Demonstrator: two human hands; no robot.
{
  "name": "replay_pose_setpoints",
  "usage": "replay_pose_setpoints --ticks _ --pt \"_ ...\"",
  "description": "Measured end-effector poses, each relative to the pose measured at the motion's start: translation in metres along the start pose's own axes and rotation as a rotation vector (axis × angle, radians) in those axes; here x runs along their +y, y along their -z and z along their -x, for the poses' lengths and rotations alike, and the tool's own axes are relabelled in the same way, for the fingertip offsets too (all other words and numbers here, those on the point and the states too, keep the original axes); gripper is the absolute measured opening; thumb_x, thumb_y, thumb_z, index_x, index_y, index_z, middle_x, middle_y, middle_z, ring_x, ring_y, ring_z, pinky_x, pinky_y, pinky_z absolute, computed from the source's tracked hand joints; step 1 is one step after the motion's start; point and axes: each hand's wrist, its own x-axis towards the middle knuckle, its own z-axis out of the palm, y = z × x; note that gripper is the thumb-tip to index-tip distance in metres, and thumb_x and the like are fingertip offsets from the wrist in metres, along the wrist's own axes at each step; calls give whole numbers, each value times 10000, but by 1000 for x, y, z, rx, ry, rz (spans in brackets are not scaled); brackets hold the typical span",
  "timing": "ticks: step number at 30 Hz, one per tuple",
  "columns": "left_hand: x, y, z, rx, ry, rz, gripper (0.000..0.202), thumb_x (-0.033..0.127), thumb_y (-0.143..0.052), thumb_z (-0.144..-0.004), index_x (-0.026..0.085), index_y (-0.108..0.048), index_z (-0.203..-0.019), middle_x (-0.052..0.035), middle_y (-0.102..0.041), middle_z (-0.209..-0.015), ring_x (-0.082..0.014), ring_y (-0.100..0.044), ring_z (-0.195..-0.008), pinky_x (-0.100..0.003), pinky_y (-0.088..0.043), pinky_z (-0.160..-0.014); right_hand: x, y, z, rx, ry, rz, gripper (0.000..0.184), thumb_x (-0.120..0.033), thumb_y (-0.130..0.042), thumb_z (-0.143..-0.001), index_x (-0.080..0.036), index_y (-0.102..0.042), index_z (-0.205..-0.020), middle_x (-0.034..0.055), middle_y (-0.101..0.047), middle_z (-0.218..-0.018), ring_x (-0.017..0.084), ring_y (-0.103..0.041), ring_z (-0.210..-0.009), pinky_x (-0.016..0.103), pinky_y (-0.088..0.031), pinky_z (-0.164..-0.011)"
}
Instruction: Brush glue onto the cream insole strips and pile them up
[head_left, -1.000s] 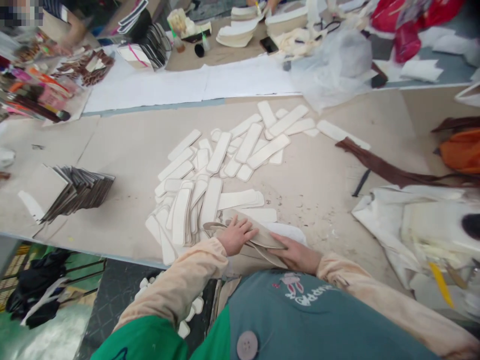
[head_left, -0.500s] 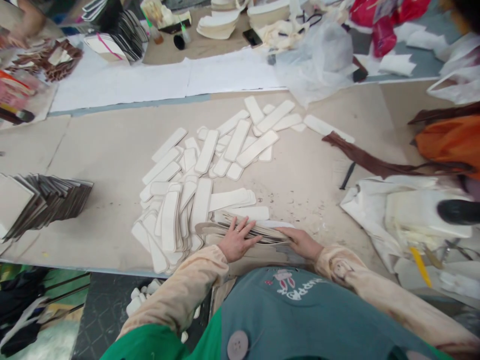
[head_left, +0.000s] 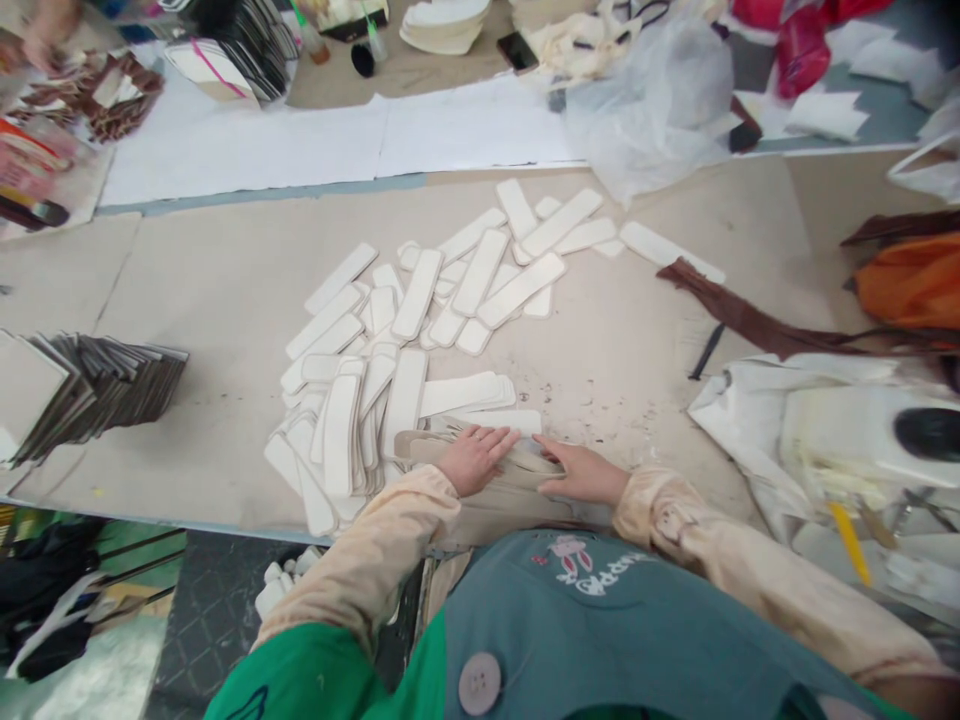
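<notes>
Both my hands rest on a fanned stack of thin beige strips (head_left: 420, 446) at the near edge of the table. My left hand (head_left: 472, 457) lies flat on top of it, fingers stretched toward the right. My right hand (head_left: 581, 472) presses the stack's right end, fingers extended and pointing left, nearly meeting the left fingertips. Beyond the stack spreads a loose pile of several cream rounded strips (head_left: 420, 320), reaching to the table's middle.
A dark stack of square cards (head_left: 97, 385) sits at the left. Brown fabric (head_left: 742, 315), an orange bag (head_left: 911, 280) and white sheets with tools (head_left: 832, 440) crowd the right. White paper (head_left: 337, 145), a clear plastic bag (head_left: 652, 110) and more stacks lie at the back.
My hands have drawn closer together over the beige stack, squaring it. The right hand slid left along the stack's end. The view shifted slightly.
</notes>
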Motion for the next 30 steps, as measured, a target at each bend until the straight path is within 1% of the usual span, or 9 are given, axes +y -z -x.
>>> replay_pose_setpoints --ticks 2,5,10,12,15,19,22,25,30 --pt "-12 4 -2 1 33 15 696 389 -525 -813 180 -216 -1401 -120 -469 -1314 -253 -418 -1167 -432 -238 -1015 -6 -8 -2 68 -11 195 748 -330 -590 -757 -159 -283 -1417 153 -548 -1258 271 -563 -1080 377 -427 -916" --pt "-33 10 -4 -37 74 9 572 388 -509 -821 195 -342 -1334 -101 -553 -1186 -250 -481 -1094 -422 -288 -977 -7 -15 -1 144 -20 355 654 -283 -508 -809 -142 -289 -1409 153 -569 -1220 261 -572 -1049 367 -449 -877" --pt "-57 18 -12 -157 39 34 543 413 -520 -800 201 -405 -1286 -96 -581 -1111 -243 -553 -998 -349 -407 -828 -3 -19 11 280 155 446 677 -176 -490 -776 -147 -264 -1414 144 -422 -1364 249 -421 -1221 381 -364 -989" --pt "-61 20 -15 -202 37 37 630 430 -565 -759 211 -371 -1316 -97 -584 -1103 -250 -565 -982 -339 -421 -796 -7 -19 16 263 164 469 712 -214 -523 -764 -140 -250 -1417 150 -432 -1349 265 -411 -1217 419 -318 -1016" --pt "-60 19 -13 -287 40 49 824 396 -651 -669 232 -262 -1376 -93 -585 -1122 -256 -579 -970 -321 -430 -765 -15 -16 19 222 87 491 734 -340 -561 -771 -132 -260 -1407 157 -499 -1273 281 -460 -1150 461 -273 -1021" --pt "-56 10 2 -319 36 92 884 336 -676 -632 249 -216 -1382 -94 -573 -1168 -248 -588 -976 -309 -426 -766 -26 -14 12 132 13 511 710 -380 -562 -781 -151 -283 -1392 154 -565 -1174 274 -523 -1056 392 -361 -922" --pt "-52 1 12 -299 48 117 826 345 -669 -637 242 -259 -1347 -91 -588 -1143 -246 -595 -961 -313 -426 -766 -35 -17 2 46 10 562 751 -352 -563 -766 -170 -230 -1414 142 -607 -1080 271 -571 -958 358 -403 -823" --pt "-49 -5 18 -281 55 131 693 341 -658 -646 213 -364 -1260 -84 -610 -1072 -241 -597 -926 -320 -434 -758 -42 -22 -9 1 0 595 757 -317 -574 -736 -181 -239 -1401 146 -603 -1091 268 -585 -928 339 -415 -773" --pt "-40 -6 33 -198 24 90 440 369 -676 -656 190 -524 -1028 -87 -586 -1028 -246 -540 -990 -374 -391 -884 -45 -29 -15 -79 2 592 510 -245 -507 -768 -205 -396 -1265 108 -630 -1022 238 -597 -901 296 -420 -704"
